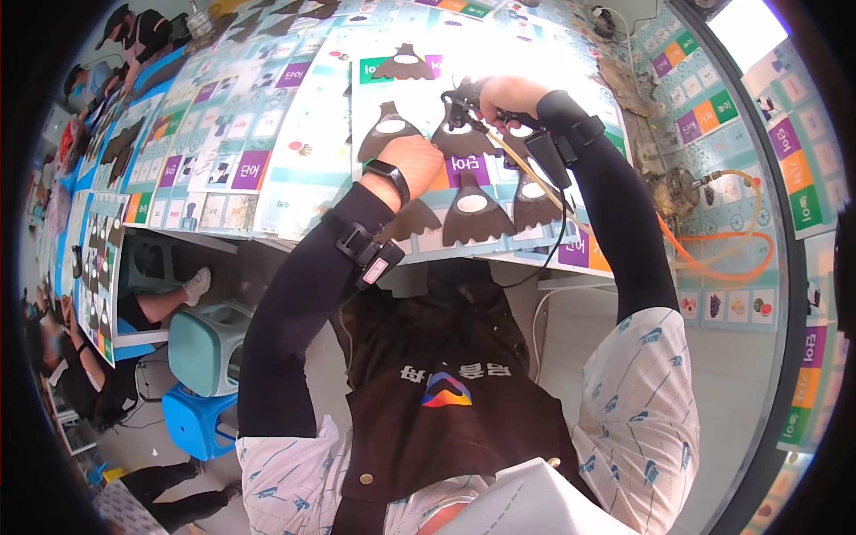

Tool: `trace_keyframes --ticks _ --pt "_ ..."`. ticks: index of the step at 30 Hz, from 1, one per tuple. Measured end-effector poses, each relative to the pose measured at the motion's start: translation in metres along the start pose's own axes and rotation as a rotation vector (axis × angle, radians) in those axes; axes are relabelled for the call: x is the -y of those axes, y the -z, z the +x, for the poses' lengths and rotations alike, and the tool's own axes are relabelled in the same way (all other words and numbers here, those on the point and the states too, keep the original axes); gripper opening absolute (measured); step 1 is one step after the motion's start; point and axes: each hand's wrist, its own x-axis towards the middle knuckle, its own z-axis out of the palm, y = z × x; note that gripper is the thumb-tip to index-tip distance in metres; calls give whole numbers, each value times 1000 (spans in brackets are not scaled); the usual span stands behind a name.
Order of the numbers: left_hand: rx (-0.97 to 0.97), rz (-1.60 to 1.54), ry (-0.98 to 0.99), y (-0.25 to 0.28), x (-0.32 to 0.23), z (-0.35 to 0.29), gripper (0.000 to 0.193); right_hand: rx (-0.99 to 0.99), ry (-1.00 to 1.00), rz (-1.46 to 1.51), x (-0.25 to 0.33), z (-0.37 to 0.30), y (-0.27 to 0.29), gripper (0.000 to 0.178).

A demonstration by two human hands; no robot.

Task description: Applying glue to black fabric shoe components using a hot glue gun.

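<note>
My right hand [510, 100] is closed around a small dark spray gun [461, 100], from which a yellowish hose [526, 168] runs down to the right. The gun's front is over a dark fan-shaped piece [459, 145] with a white oval in it. My left hand [413, 163] rests low over the table beside another such piece [387, 127]; its back shows and its fingers are mostly hidden. More of these pieces lie flat around both hands: one near the table edge [475, 219], one at the right [532, 212], one farther back [406, 64].
The table [308, 152] is covered with printed sheets, and dark pieces lie at its far end. Orange tubing [727, 259] hangs by a crusted object [670, 192] at the right. Green [203, 348] and blue stools [192, 423] stand at the left. Other people [138, 36] work farther left.
</note>
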Motion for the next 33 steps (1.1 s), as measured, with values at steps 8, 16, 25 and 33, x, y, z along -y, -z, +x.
trace_keyframes --ticks 8,16,25,33 --pt "-27 19 -21 -1 -1 0 19 8 -45 24 -6 -5 5 17" --pt "48 36 -2 3 -1 0 19 -42 -11 32 -8 -9 9 20" --pt "91 56 1 2 1 -2 19 -13 -24 12 -20 -2 13 36" --pt "168 31 14 10 0 5 21 6 -47 -99 -21 -6 17 42"
